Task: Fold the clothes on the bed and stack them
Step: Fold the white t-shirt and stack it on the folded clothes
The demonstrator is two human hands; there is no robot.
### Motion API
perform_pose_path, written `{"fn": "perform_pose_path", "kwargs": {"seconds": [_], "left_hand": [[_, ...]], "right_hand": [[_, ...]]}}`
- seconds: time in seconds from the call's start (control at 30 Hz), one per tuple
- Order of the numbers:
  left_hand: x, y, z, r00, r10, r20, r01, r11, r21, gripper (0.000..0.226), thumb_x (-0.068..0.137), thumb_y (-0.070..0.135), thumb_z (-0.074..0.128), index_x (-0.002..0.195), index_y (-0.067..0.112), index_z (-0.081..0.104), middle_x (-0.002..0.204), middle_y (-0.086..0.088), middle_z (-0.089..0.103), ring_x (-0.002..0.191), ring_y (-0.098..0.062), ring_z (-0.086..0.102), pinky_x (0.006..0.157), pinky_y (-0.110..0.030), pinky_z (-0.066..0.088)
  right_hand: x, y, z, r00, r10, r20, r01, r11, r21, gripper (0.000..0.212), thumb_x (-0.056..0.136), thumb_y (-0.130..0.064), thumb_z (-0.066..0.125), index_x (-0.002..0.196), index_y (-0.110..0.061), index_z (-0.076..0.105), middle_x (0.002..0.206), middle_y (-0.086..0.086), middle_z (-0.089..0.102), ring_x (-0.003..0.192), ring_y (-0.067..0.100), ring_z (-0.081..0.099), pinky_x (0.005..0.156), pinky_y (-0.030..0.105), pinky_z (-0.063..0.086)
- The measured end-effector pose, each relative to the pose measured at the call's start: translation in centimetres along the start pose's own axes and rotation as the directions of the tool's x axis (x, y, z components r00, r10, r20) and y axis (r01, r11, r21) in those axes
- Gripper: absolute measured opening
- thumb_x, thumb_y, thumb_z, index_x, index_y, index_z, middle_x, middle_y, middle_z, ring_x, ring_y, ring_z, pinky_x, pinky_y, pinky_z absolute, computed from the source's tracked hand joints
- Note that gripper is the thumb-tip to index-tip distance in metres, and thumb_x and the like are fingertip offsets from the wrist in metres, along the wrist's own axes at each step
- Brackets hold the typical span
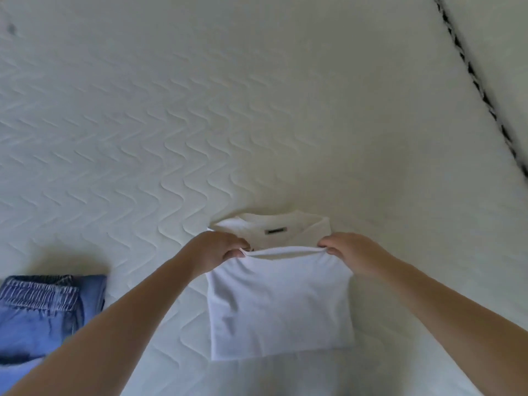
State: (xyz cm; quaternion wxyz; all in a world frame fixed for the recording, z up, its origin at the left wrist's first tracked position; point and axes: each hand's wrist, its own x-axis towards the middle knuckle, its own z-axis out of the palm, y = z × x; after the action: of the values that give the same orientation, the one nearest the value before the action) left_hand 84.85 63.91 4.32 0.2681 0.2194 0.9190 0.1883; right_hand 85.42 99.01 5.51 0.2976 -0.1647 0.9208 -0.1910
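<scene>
A white mattress with wavy quilted stitching filled the view in soft, even light. A dark-patterned seam ran diagonally at upper right.

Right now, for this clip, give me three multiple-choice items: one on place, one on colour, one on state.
1. Where do the jeans lie relative to the shirt?
A. To its left
B. On top of it
C. To its right

2. What colour is the shirt?
A. Red
B. White
C. Black

3. What are the hands doing?
A. Resting flat on the mattress
B. Holding the jeans
C. Pinching a folded edge of the shirt

Answers:
1. A: the jeans sit at the picture's left edge, apart from the shirt.
2. B: the cloth is white, with a dark label at the collar.
3. C: the left hand and right hand each pinch one end of the lifted edge, just short of the collar.
</scene>
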Motion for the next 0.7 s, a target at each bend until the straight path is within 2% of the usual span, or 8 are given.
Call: {"fn": "perform_pose_path", "kwargs": {"seconds": [0.07,0.17,0.27,0.33,0.43,0.57,0.7], "left_hand": [[2.3,-2.3,0.8,1.0,-0.008,-0.008,0.008,1.0,-0.015,0.028,0.098,0.037,0.055,0.122,0.03,0.067,0.114,0.015,0.07,0.107,-0.009,0.064,0.087,-0.021,0.044],[5.0,-4.6,2.0,0.998,-0.045,-0.033,0.044,0.998,-0.039,0.027,0.097,0.036,0.057,0.121,0.027,0.067,0.114,0.011,0.071,0.105,-0.013,0.064,0.085,-0.023,0.044],[6.8,-6.6,2.9,0.992,-0.113,-0.048,0.11,0.992,-0.064,0.025,0.097,0.037,0.058,0.118,0.028,0.067,0.112,0.008,0.072,0.102,-0.016,0.065,0.079,-0.024,0.041],[8.1,-7.7,3.6,0.987,-0.154,-0.036,0.152,0.987,-0.058,0.025,0.097,0.04,0.056,0.117,0.029,0.066,0.109,0.006,0.07,0.101,-0.019,0.063,0.076,-0.025,0.039],[10.0,-8.7,4.6,0.98,-0.195,-0.036,0.193,0.98,-0.038,0.025,0.098,0.039,0.055,0.116,0.026,0.066,0.109,0.005,0.067,0.101,-0.019,0.061,0.079,-0.027,0.04],[12.0,-9.3,5.2,0.958,-0.267,-0.103,0.263,0.963,-0.051,0.023,0.098,0.032,0.055,0.115,0.022,0.068,0.106,0.004,0.063,0.099,-0.019,0.059,0.078,-0.027,0.04],[13.2,-9.2,5.2,0.946,-0.308,-0.099,0.306,0.951,-0.037,0.02,0.097,0.03,0.057,0.111,0.021,0.068,0.107,0.004,0.059,0.101,-0.019,0.058,0.082,-0.031,0.044]], "right_hand": [[3.2,1.6,0.5,1.0,-0.017,0.004,0.017,1.0,0.014,0.025,0.101,-0.021,0.05,0.121,-0.023,0.065,0.116,-0.003,0.066,0.106,0.018,0.06,0.078,0.023,0.034],[7.2,3.3,0.8,0.999,-0.029,0.013,0.029,0.999,0.017,0.02,0.099,-0.022,0.054,0.114,-0.019,0.066,0.106,0.0,0.069,0.098,0.021,0.062,0.081,0.032,0.043],[10.2,4.3,1.1,1.0,-0.015,0.01,0.015,1.0,0.025,0.008,0.097,-0.021,0.058,0.099,-0.019,0.065,0.079,-0.003,0.063,0.075,0.019,0.057,0.066,0.031,0.04],[11.6,4.9,1.5,1.0,0.014,-0.005,-0.014,1.0,0.024,0.007,0.097,-0.02,0.058,0.093,-0.017,0.062,0.071,-0.004,0.056,0.069,0.02,0.053,0.061,0.031,0.035],[13.5,5.4,2.4,0.998,0.061,-0.031,-0.061,0.998,0.009,0.01,0.098,-0.021,0.056,0.1,-0.014,0.063,0.082,0.006,0.063,0.077,0.027,0.056,0.067,0.034,0.04],[15.7,5.8,3.6,0.988,0.116,-0.097,-0.117,0.993,-0.001,0.013,0.097,-0.02,0.056,0.104,-0.014,0.065,0.091,0.007,0.065,0.086,0.029,0.059,0.067,0.032,0.037],[17.0,6.2,4.0,0.984,0.146,-0.103,-0.149,0.989,-0.021,0.017,0.096,-0.017,0.058,0.109,-0.01,0.065,0.104,0.011,0.06,0.1,0.031,0.057,0.076,0.034,0.039]]}}
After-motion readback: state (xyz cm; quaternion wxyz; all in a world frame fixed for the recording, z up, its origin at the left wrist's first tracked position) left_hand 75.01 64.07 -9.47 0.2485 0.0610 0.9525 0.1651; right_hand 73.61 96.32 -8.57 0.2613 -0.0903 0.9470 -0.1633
